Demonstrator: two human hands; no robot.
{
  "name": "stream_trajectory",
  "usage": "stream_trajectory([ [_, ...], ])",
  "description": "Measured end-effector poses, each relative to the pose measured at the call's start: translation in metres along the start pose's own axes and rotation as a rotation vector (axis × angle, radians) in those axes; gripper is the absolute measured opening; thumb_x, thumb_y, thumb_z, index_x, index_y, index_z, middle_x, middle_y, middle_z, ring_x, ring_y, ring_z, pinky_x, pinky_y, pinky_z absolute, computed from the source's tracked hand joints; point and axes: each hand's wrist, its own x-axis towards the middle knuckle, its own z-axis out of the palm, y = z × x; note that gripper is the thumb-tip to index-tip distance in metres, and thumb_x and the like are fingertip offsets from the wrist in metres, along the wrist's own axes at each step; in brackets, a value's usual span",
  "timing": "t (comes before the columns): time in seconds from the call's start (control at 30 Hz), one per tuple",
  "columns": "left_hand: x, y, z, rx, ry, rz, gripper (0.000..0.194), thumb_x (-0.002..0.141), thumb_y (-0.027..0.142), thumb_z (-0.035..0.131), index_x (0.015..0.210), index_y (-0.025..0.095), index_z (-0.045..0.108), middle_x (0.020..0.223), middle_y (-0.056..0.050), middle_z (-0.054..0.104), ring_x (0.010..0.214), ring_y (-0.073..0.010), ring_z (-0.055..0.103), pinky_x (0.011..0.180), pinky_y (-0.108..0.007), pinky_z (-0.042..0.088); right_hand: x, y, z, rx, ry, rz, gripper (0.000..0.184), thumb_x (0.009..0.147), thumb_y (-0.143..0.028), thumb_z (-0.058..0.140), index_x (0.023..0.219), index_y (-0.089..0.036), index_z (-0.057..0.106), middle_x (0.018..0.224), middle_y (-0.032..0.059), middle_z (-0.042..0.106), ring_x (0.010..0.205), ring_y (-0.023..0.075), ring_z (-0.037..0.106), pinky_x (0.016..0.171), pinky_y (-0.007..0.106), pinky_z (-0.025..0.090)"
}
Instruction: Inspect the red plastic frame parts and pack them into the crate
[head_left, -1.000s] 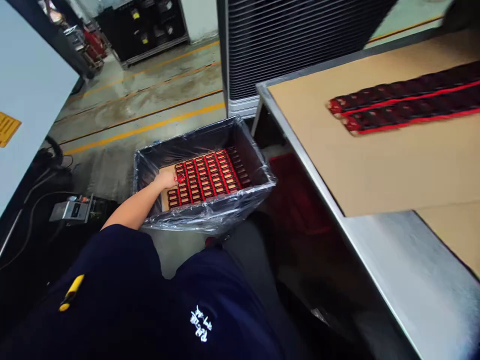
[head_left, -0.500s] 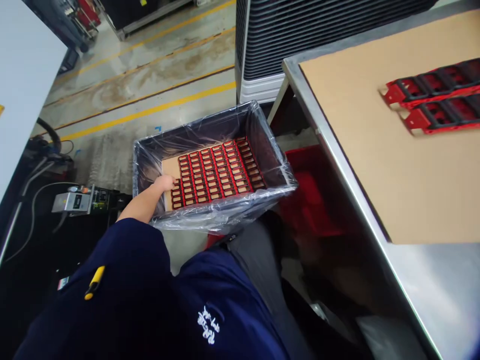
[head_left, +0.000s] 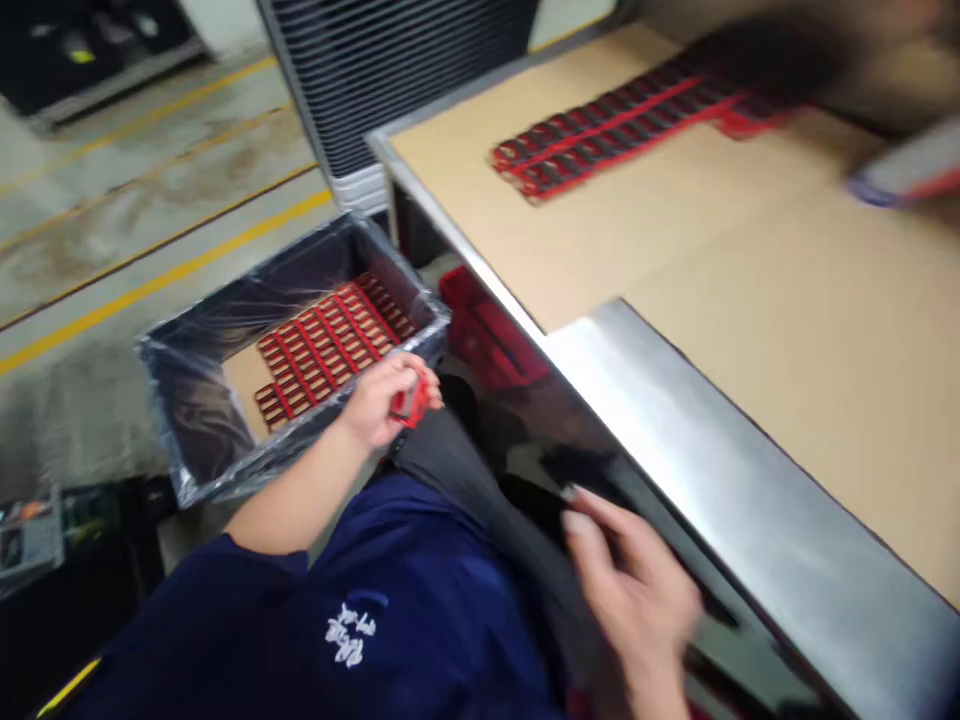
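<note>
Gripping a small red part (head_left: pixel 412 403) in the left hand (head_left: pixel 375 402), the person holds it just over the near rim of a black crate lined with clear plastic film (head_left: pixel 191 445), low and left of centre in the frame. The left fingers curl close together, pinching the part against the thumb, so it hangs clear of the crate instead of resting on anything. Inside the crate, tight rows of red-and-black slotted parts (head_left: pixel 322 350) lie flat on a tan cardboard sheet (head_left: pixel 244 375), an orderly packing that seems meant to keep them from shifting. The film folds over the crate's rim, apparently to stay in place as a liner.

The right hand (head_left: pixel 630 600), blurred at lower right, has its fingers spread and shows nothing held; it is near the bright steel table edge (head_left: pixel 750 495). Above that edge, a large tan cardboard sheet (head_left: pixel 735 280) covers the tabletop and carries long red-and-black rows of parts (head_left: pixel 600 140), laid out flat at upper centre. A blurred grey-and-red object (head_left: pixel 907 170) intrudes at the upper right, too smeared to identify.
</note>
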Motion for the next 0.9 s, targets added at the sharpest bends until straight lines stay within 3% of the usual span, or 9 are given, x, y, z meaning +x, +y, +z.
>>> stream_trajectory([
  [0.07,-0.020,-0.005,0.075,-0.532,-0.332,-0.140,0.032,0.079,0.037,0.072,0.099,0.018,0.057,0.092,-0.005,0.070,0.082,-0.0184,0.071,0.086,-0.041,0.060,-0.017,-0.007,0.017,0.271,-0.274,0.065,0.045,0.085,-0.041,0.076,0.123,-0.019,0.067,0.099,0.0094,0.076,0.078,0.0210,0.071,0.071,0.034,0.061],
  [0.1,-0.032,-0.008,0.105,-0.677,-0.460,-0.239,0.032,0.077,0.034,0.076,0.097,0.018,0.059,0.091,-0.004,0.070,0.083,-0.0179,0.071,0.088,-0.040,0.060,-0.022,-0.011,0.024,0.393,-0.299,0.129,0.043,0.084,-0.040,0.077,0.120,-0.020,0.066,0.096,0.0079,0.075,0.072,0.0187,0.069,0.066,0.032,0.059],
  [0.17,-0.052,-0.015,0.145,-0.816,-0.639,-0.421,0.030,0.077,0.028,0.080,0.097,0.017,0.061,0.088,-0.003,0.071,0.082,-0.0163,0.071,0.092,-0.039,0.059,-0.027,-0.014,0.029,0.517,-0.150,0.236,0.028,0.083,-0.039,0.077,0.101,-0.020,0.068,0.078,0.0020,0.069,0.061,0.0138,0.059,0.057,0.026,0.052],
  [0.27,-0.067,-0.021,0.172,-0.785,-0.738,-0.538,0.026,0.080,0.025,0.080,0.099,0.018,0.063,0.089,-0.002,0.071,0.081,-0.0146,0.071,0.093,-0.036,0.059,-0.038,-0.010,0.020,0.581,0.039,0.295,0.024,0.080,-0.038,0.080,0.086,-0.020,0.066,0.066,-0.0030,0.058,0.055,0.0104,0.048,0.052,0.024,0.043],
  [0.47,-0.077,-0.026,0.178,-0.691,-0.766,-0.557,0.030,0.080,0.028,0.082,0.102,0.019,0.065,0.089,0.000,0.073,0.085,-0.0151,0.072,0.091,-0.034,0.058,-0.060,-0.002,0.007,0.717,0.086,0.322,0.025,0.076,-0.036,0.083,0.085,-0.020,0.067,0.069,-0.0020,0.060,0.058,0.0110,0.048,0.052,0.023,0.043],
  [0.9,-0.070,-0.028,0.136,-0.395,-0.781,-0.318,0.035,0.084,0.041,0.080,0.112,0.022,0.069,0.105,-0.006,0.079,0.091,-0.0185,0.075,0.080,-0.031,0.062,-0.051,-0.005,0.010,0.769,-0.054,0.226,0.012,0.079,-0.021,0.081,0.084,-0.020,0.069,0.067,-0.0040,0.060,0.056,0.0093,0.053,0.055,0.022,0.047],
])
